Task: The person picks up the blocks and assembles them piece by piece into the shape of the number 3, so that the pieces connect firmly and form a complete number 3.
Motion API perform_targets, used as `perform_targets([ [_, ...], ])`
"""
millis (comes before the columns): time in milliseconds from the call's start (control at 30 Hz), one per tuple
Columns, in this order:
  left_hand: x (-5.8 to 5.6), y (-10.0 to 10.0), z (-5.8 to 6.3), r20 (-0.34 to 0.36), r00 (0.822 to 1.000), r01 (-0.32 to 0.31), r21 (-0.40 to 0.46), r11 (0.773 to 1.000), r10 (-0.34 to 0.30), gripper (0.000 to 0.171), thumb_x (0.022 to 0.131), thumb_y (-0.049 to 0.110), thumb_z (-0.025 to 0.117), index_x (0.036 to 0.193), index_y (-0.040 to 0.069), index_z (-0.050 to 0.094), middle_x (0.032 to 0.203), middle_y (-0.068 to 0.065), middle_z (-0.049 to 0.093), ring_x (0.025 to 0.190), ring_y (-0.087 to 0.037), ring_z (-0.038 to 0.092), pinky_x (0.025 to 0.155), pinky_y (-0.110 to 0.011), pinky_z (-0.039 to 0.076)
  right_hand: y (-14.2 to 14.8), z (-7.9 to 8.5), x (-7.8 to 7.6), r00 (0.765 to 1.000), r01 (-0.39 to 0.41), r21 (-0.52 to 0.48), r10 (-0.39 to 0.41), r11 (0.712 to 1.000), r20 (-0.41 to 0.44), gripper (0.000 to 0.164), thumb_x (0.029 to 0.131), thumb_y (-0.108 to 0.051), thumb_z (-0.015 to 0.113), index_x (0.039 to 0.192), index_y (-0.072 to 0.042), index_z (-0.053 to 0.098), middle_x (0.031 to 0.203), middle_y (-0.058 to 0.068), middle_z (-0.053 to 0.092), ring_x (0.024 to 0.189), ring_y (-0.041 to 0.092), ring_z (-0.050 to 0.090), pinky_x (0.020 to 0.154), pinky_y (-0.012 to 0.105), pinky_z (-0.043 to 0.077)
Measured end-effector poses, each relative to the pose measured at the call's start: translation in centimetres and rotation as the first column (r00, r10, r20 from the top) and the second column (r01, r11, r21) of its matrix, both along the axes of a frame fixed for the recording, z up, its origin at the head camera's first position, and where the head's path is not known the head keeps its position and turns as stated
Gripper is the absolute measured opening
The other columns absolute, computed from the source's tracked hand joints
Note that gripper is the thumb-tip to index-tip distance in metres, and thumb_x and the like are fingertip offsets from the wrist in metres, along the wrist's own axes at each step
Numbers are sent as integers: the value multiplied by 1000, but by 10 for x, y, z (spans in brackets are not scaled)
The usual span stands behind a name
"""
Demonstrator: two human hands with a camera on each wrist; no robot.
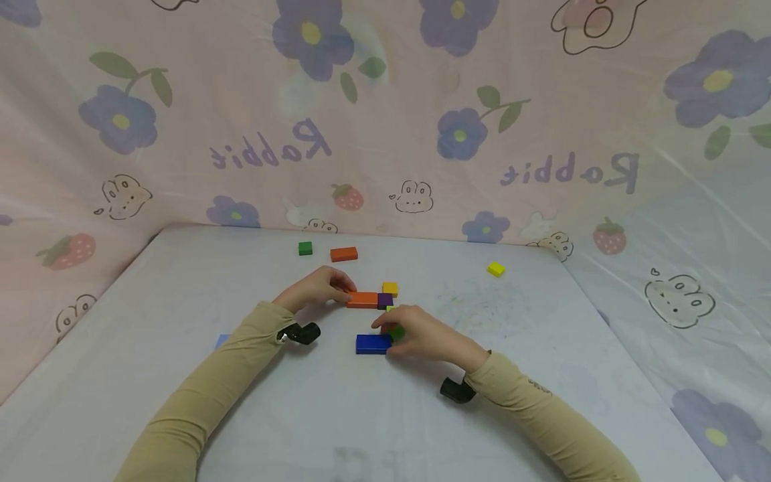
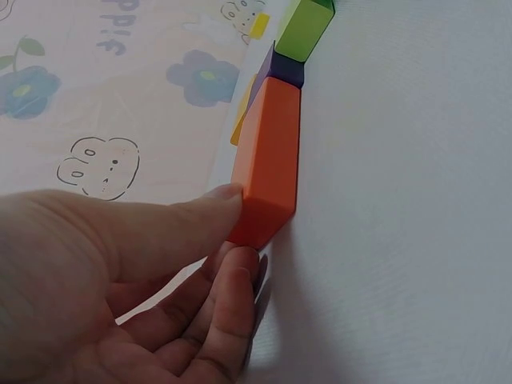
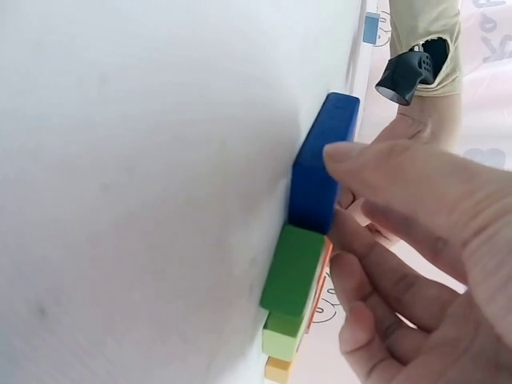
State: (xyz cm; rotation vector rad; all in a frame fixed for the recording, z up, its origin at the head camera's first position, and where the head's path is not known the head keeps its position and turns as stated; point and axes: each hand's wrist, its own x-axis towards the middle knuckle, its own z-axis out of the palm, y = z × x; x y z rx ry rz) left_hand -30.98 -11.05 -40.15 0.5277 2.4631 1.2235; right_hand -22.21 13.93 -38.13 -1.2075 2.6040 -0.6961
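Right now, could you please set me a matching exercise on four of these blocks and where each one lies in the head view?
Column one
1. Long, dark-blue rectangular block
2. Small lemon-yellow block
3. Small purple block
4. Light-blue block

Column two
A. Against the right end of the long orange rectangular block
B. Partly hidden behind the beige left sleeve
C. At the thumb of the right hand
D. Alone, toward the far right of the white table

Right pairs: 1-C, 2-D, 3-A, 4-B.
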Motion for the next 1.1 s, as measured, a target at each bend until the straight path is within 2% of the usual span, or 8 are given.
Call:
perform_targets([
  [267,1,-1,0,-2,1000,2,-4,1000,-2,19,88,10,69,106,5,68,100,-5,66,89,-20,54,82,-32,45,1,-3,0,1000,4,-29,-3,1000,8,43,79,-9,78,118,-4,63,105,2,66,96,15,60,88,30,47],
  [700,-1,0,-1,-4,1000,0,-12,1000,-1,19,87,9,69,106,5,69,99,-5,66,89,-20,55,82,-32,46,7,-7,-2,997,1,-133,9,991,75,42,78,-6,79,117,-3,64,106,5,67,95,17,61,84,31,49],
  [900,-2,0,-1,1,1000,1,-24,1000,-1,19,87,11,70,106,6,69,100,-4,65,91,-21,54,84,-33,45,8,-9,-3,997,1,-145,11,989,82,40,78,-7,79,115,-3,65,104,5,67,92,18,61,80,32,49],
  [1100,0,0,0,-2,1000,-1,-21,1000,1,20,87,12,69,107,7,69,101,-4,65,92,-21,54,85,-34,44,8,-11,-5,994,3,-154,13,988,107,39,78,-6,79,115,-4,65,105,3,67,93,17,61,81,31,49],
])
